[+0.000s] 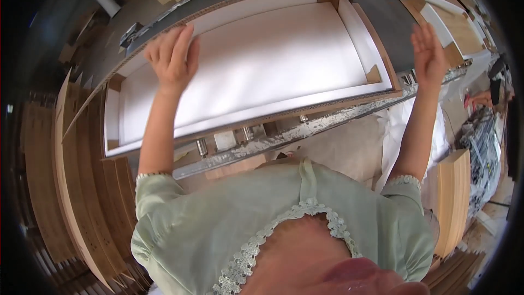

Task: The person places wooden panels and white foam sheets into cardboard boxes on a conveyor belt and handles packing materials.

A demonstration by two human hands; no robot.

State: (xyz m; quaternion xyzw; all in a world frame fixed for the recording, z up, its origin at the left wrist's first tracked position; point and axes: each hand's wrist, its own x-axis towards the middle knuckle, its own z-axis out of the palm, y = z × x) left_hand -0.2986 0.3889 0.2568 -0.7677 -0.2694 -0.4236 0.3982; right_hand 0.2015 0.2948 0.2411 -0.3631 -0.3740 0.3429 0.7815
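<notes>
White-lined box [267,65] seems under adjusting; left hand [173,60] curls at far side, grip unclear; right hand [428,57], unfolded, should approach.

No readable lettering, numbers or signs
The white-lined cardboard tray [245,65] and the cardboard sheets [41,180] at left show no print that can be read; the crumpled plastic sheeting [480,155] at far right seems too blurred to tell.
</notes>
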